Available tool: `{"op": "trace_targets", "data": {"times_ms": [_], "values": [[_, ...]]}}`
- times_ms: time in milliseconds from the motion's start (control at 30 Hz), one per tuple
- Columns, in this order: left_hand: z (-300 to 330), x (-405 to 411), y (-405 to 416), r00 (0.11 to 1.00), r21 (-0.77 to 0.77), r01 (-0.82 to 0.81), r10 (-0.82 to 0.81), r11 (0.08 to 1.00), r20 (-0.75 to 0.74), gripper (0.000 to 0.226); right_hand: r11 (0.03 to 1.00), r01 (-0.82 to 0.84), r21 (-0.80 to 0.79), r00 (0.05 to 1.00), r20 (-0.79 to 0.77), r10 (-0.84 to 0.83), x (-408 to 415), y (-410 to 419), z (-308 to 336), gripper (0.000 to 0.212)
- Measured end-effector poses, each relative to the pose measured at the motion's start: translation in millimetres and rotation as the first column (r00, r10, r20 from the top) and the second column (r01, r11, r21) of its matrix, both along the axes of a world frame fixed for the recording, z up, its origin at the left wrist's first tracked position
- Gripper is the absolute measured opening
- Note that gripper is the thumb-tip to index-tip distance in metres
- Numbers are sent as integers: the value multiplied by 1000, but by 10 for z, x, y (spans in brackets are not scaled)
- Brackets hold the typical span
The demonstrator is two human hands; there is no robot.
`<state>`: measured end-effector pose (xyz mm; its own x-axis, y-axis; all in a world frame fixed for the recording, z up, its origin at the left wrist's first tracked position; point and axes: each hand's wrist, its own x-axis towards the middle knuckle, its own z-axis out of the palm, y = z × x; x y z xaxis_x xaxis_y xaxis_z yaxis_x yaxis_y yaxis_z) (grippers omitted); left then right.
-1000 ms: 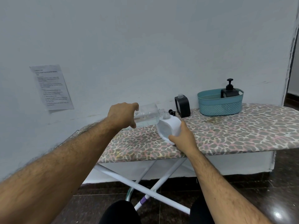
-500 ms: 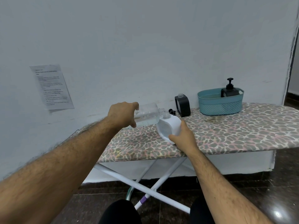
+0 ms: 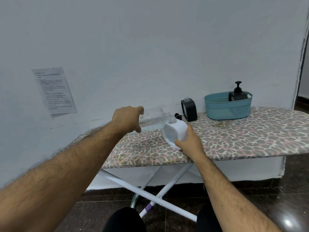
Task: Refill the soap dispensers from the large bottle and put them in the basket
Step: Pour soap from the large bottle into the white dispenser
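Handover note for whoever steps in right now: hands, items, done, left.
Left hand: grips the clear large bottle, tipped on its side, mouth at the white dispenser's neck.
Right hand: holds the white dispenser, tilted, on the ironing board.
Black dispenser: uncapped, on the board by the wall; a loose black pump lies beside it.
Done: one black pump dispenser stands in the teal basket.
Left: finish filling white, fit pumps, fill black if needed, basket both.

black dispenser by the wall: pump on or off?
Off. The black dispenser stands upright on the ironing board with a bare threaded neck; a black pump lies beside it.
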<state>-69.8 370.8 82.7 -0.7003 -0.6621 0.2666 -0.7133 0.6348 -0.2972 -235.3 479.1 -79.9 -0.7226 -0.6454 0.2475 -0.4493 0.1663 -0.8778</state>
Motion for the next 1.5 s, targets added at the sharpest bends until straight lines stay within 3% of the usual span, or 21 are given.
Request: {"op": "trace_targets", "data": {"times_ms": [1500], "values": [[11,-7,-16,1000,-26,2,-2,1000,9,69,1000,0,2,1000,-6,0,-6,-24,-15,74]]}}
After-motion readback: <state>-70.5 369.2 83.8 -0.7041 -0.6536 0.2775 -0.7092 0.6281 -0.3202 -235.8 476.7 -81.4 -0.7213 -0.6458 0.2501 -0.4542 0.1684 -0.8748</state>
